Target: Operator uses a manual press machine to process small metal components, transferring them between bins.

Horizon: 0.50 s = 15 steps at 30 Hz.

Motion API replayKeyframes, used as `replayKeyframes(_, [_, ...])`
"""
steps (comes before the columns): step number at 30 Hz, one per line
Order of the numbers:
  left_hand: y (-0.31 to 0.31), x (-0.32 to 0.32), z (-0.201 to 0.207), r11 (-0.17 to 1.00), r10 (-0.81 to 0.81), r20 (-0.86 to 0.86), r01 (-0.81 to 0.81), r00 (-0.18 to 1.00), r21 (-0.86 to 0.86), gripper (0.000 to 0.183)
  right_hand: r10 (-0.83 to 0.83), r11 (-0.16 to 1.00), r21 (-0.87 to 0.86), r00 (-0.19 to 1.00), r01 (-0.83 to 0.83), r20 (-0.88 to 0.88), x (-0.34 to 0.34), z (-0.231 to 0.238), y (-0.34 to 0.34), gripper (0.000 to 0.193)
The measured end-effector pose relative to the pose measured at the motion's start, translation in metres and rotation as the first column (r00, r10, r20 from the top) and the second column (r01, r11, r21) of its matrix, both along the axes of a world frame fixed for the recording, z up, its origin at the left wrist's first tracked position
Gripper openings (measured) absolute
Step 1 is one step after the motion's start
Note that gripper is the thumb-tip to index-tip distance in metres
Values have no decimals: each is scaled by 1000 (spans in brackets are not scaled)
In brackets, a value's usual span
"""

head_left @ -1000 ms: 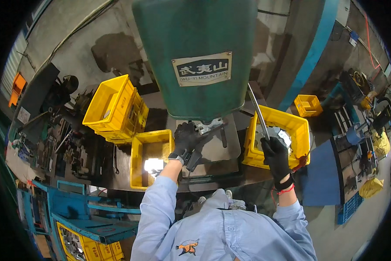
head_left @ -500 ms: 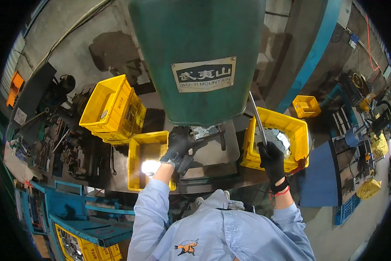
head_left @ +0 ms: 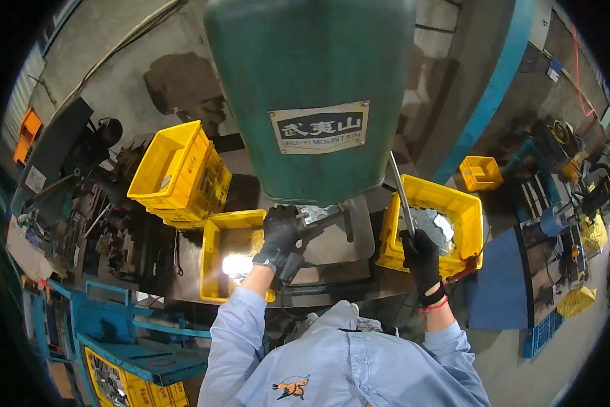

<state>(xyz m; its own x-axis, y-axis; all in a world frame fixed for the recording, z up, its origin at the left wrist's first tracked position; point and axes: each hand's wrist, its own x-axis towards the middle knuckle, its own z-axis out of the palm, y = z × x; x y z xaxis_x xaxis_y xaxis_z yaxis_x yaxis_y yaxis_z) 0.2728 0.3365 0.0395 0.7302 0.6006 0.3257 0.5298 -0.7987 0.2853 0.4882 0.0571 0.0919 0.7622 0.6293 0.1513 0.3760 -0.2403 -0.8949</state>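
My left hand [head_left: 280, 232], in a black glove, reaches in under the left edge of a green press head [head_left: 318, 68]. Its fingers lie beside a shiny metal piece [head_left: 312, 215] on the press bed [head_left: 349, 247]; dark glove against dark tooling hides whether they grip anything. A dark bar-like part [head_left: 325, 222] runs from near that hand across the bed. On the right, my black-gloved right hand [head_left: 424, 259] is closed round the lower end of a long metal lever [head_left: 401, 193], which slants up beside the press. It is in front of a yellow bin [head_left: 464, 207] holding flat metal pieces [head_left: 432, 227].
A yellow bin [head_left: 213, 247] stands just left of my left hand, with stacked yellow bins [head_left: 196, 163] behind it. Dark tooling [head_left: 115, 234] crowds the far left. A blue-grey panel [head_left: 495, 278] and another workbench [head_left: 556, 251] stand at right.
The whole view has shifted slightly, so the scene sits a little lower. Both hands keep nearly the same places, the right still on the lever.
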Motion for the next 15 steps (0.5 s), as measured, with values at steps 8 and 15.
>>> replayKeyframes(8, [6, -2, -10, 999, -3, -30, 2, 1000, -34, 76, 32, 993, 116, 962, 0, -271, -8, 5, 2, 14])
replayKeyframes(15, [-17, 5, 16, 999, 37, 156, -35, 987, -12, 74, 18, 996, 90, 973, 2, -228, -1, -5, 0, 8])
